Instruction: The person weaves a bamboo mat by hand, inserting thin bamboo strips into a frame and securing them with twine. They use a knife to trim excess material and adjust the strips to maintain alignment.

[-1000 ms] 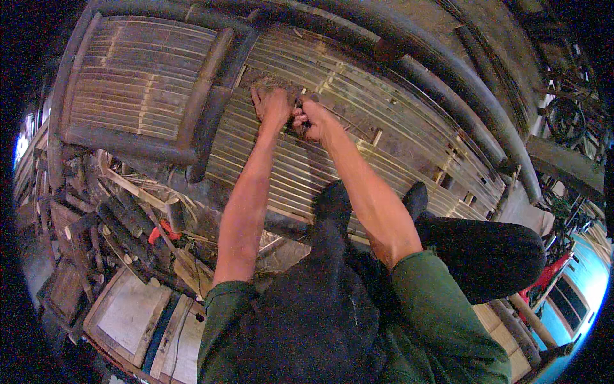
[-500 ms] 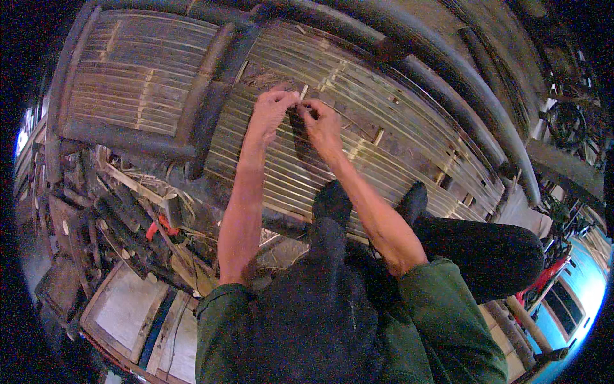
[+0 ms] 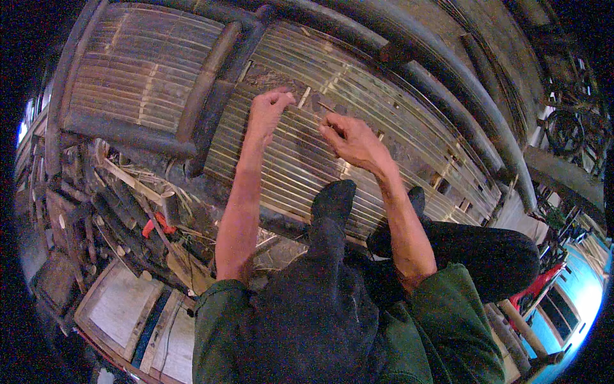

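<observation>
Both my hands are over the split-bamboo slats [image 3: 281, 173] of a low bench. My left hand [image 3: 267, 114] is closed in a pinch at the edge of a gap in the slats; what its fingertips hold is too small to make out. To its right my right hand [image 3: 355, 142] is also closed, thumb against curled fingers, and its contents are hidden. A thin brown strip [image 3: 326, 107] shows just beyond its knuckles; I cannot tell whether the hand grips it. A short pale bamboo piece [image 3: 304, 96] lies crosswise in the gap near my left fingertips.
Thick dark bamboo poles [image 3: 441, 83] frame the bench's far side. A second slatted panel [image 3: 141, 77] is at the left. My dark-clad foot [image 3: 334, 197] rests on the slats. Cut poles [image 3: 118, 214], an orange-red object [image 3: 157, 225] and a wooden-framed panel [image 3: 121, 304] are at lower left.
My right hand has moved right and toward me, away from my left hand; the two were together at the fingertips. My left hand has stayed nearly in place.
</observation>
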Demonstrator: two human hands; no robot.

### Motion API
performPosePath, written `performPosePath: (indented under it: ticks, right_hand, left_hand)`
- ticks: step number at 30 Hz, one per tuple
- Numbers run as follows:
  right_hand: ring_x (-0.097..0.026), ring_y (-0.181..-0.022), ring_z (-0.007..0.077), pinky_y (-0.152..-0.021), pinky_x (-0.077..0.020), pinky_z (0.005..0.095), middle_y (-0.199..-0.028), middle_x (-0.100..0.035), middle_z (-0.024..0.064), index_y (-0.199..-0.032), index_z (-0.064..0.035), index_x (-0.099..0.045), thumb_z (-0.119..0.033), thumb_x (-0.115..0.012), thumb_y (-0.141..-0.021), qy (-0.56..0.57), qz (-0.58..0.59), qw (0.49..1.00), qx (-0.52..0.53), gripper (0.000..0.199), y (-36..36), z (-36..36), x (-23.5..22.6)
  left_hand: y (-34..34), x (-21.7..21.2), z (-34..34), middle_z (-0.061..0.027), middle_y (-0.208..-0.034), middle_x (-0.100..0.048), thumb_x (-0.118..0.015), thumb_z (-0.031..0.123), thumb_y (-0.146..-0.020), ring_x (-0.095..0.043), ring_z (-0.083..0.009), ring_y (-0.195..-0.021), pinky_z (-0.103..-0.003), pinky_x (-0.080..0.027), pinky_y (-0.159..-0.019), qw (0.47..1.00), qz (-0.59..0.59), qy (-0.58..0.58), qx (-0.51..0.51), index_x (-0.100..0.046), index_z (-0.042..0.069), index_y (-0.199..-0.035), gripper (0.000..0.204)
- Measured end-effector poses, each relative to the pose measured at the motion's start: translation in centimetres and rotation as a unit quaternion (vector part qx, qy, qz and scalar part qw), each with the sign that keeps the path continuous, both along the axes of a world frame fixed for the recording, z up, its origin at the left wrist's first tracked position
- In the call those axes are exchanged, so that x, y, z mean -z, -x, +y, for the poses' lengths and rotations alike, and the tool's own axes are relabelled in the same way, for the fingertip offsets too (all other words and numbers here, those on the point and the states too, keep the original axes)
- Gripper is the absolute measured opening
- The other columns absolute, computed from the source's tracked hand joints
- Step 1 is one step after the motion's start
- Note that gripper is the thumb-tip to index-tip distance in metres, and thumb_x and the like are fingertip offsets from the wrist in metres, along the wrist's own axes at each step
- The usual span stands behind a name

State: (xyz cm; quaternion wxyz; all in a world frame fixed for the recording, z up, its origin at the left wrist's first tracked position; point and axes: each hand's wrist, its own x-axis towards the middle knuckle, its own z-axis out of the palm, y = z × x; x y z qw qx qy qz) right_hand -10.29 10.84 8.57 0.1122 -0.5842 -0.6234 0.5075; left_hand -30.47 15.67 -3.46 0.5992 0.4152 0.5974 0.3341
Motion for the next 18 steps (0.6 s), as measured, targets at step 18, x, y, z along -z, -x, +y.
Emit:
performPosePath:
  ticks: [18]
  right_hand:
    - [-0.059,-0.073,0.0194,-0.084,-0.0488,0.0371,-0.086,-0.059,0.0059,-0.129,0.0078,-0.042,-0.046,-0.037,-0.096,0.142,0.532,0.792,0.264,0.063,1.7,4.9,-11.2]
  left_hand:
    - [-1.2,-5.4,-1.3,-0.016,-0.08,-0.063,-0.054,0.016,-0.09,-0.062,-0.0253,-0.071,-0.033,-0.048,-0.068,0.957,0.071,-0.247,0.132,-0.064,0.002,-0.092,0.018]
